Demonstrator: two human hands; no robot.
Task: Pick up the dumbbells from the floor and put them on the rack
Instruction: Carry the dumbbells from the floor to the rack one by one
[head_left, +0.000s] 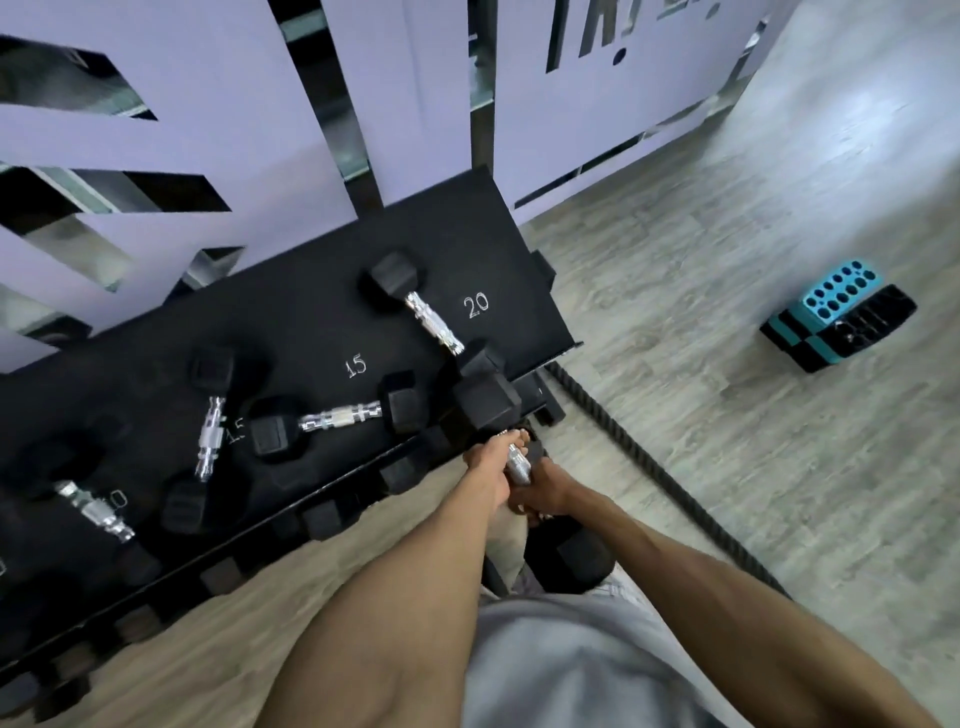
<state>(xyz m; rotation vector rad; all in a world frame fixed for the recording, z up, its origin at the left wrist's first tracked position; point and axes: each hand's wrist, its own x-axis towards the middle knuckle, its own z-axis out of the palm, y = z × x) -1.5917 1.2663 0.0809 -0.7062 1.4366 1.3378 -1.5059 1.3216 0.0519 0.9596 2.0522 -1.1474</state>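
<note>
Both my hands grip the chrome handle of one black hex dumbbell (485, 400), held in the air at the rack's right front corner. My left hand (491, 467) wraps the handle from the left, my right hand (545, 488) from the right. The dumbbell's far head is level with the black rack top (311, 312), just below the "20" mark; its near head hangs by my body. Another dumbbell (434, 322) lies on the rack beside the "20". Two more (337, 418) (210, 436) lie near the "15" marks, and one (96, 512) further left.
A lower rack shelf (322, 519) holds several black dumbbell heads. A thick black rope (649, 467) runs across the wooden floor to the right. A teal and black block (836, 317) stands on the floor at right. A white cut-out wall panel (208, 130) rises behind the rack.
</note>
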